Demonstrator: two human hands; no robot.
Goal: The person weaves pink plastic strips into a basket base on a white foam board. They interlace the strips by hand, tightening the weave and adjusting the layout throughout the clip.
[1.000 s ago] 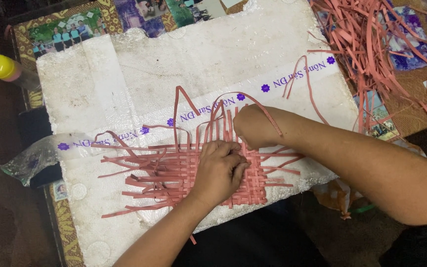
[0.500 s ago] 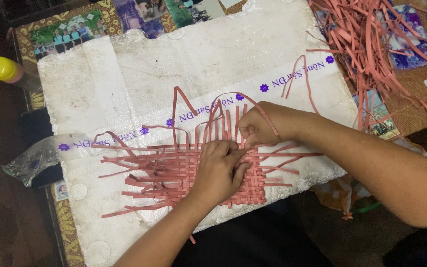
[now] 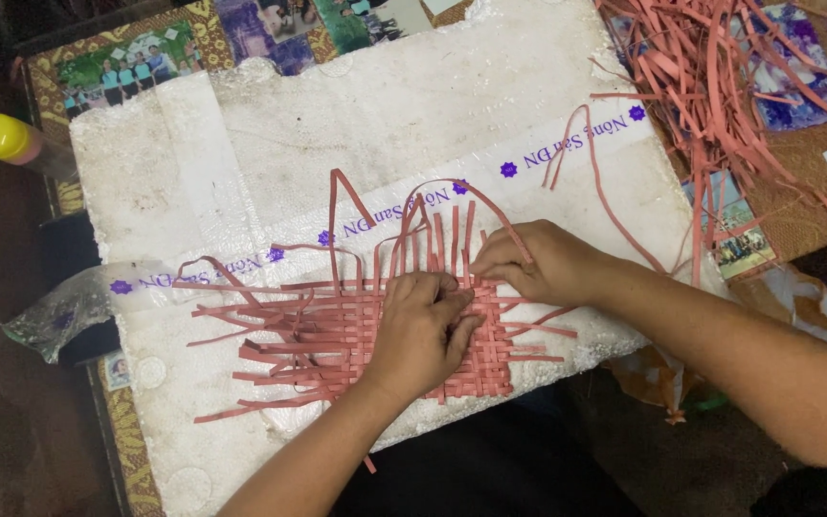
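A woven mat of pink strips (image 3: 356, 335) lies on the white foam board (image 3: 356, 124), close to its near edge and a little right of the middle. The left hand (image 3: 425, 325) presses flat on the mat's right part, fingers spread open. The right hand (image 3: 538, 260) sits just beyond it at the mat's far right corner, fingertips pinching an upright pink strip (image 3: 476, 206). A heap of loose pink strips (image 3: 720, 67) covers the desk's far right corner, and a yellow-capped bottle (image 3: 11, 144) stands off the board's left edge
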